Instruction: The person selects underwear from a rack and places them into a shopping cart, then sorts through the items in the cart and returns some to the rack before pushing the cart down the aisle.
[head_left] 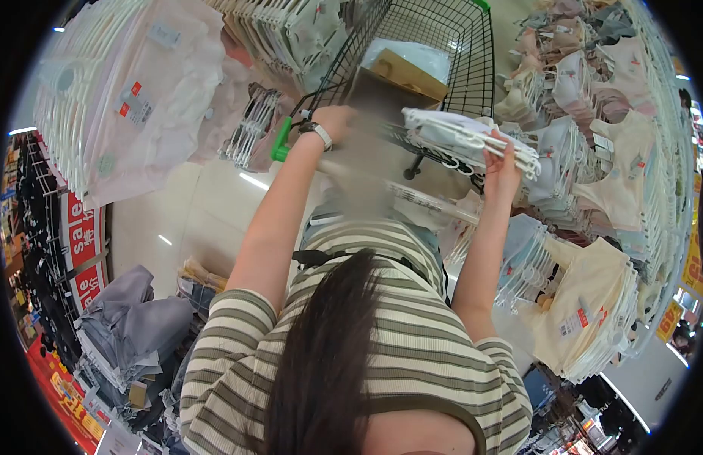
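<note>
My right hand point(503, 171) is closed on a stack of white plastic hangers point(511, 150). Pale garments point(457, 127) hang folded on them, level with the near end of the shopping cart. My left hand point(334, 123), with a white-strapped watch at the wrist, reaches to the cart's near left side, past the green handle end point(279, 144). A blurred patch covers its fingers, so their grip is hidden. Inside the black wire cart point(473, 61) lie a brown cardboard box point(408, 78) and a clear plastic-wrapped pack point(412, 54).
Racks of pale underwear on hangers point(567, 155) crowd the right side. More light garments point(165, 98) hang at the upper left. Grey clothing point(131, 318) and red sale signs point(82, 239) stand at the lower left, beside the shiny floor point(161, 227).
</note>
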A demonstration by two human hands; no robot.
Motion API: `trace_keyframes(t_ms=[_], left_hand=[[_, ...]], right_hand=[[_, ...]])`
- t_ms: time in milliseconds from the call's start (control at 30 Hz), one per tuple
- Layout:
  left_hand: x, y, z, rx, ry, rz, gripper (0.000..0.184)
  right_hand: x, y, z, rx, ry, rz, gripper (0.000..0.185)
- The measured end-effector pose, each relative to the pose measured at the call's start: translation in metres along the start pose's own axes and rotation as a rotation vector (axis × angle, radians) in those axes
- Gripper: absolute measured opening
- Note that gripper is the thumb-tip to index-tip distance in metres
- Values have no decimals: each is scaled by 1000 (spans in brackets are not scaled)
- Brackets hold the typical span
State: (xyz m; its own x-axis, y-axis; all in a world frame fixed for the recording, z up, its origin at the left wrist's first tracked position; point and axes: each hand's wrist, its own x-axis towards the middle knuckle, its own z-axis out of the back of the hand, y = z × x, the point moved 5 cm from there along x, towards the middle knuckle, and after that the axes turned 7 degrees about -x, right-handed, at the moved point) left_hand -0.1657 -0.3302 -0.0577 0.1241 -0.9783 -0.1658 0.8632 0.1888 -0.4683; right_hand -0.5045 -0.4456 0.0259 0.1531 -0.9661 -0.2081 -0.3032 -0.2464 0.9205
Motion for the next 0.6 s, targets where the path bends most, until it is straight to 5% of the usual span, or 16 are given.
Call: trace_keyframes(t_ms=[300,367,600], left_hand=[[-25,-26,6,-86,-21,6,43],[-32,-33,7,-89,55,82,42],[-105,-57,83,-384,-305,-166,33]], right_hand=[[27,63,-69,19,25,180,30],[25,73,-105,84,166,203,30],[-2,52,-262,19,592,112,27]])
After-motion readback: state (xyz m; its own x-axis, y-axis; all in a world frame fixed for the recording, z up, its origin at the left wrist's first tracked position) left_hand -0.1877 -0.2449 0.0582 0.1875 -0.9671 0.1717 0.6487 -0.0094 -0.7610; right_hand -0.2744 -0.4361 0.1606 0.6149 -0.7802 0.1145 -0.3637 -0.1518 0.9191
